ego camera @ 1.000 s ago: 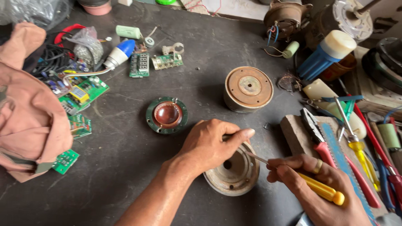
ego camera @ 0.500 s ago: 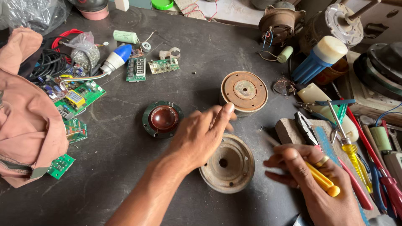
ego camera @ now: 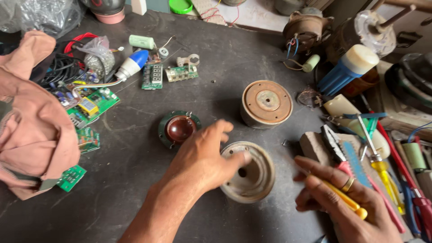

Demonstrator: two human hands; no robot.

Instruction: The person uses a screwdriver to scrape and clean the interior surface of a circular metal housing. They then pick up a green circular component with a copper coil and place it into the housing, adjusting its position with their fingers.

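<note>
My left hand (ego camera: 204, 155) hovers over the dark table, its fingertips at the left rim of a round beige metal cup (ego camera: 252, 173) that lies open side up; the fingers are loose and hold nothing. My right hand (ego camera: 337, 198) is at the lower right, closed around a yellow-handled screwdriver (ego camera: 344, 200), a ring on one finger. Just left of my left hand lies a small round diaphragm (ego camera: 179, 128) with a green rim and brown dome. Behind the cup stands a rusty round magnet block (ego camera: 266, 103).
Green circuit boards (ego camera: 92, 101), a blue-and-white bulb (ego camera: 132, 64) and wires lie at the left beside a pink cloth (ego camera: 31, 130). Pliers (ego camera: 335, 144), screwdrivers and a file crowd the right edge. A blue ribbed bottle (ego camera: 346, 69) and old motors stand at the back right.
My left hand let go of the beige cup's rim, swung toward the magnet block, then came back left of the cup. The right hand drew the screwdriver away to the right.
</note>
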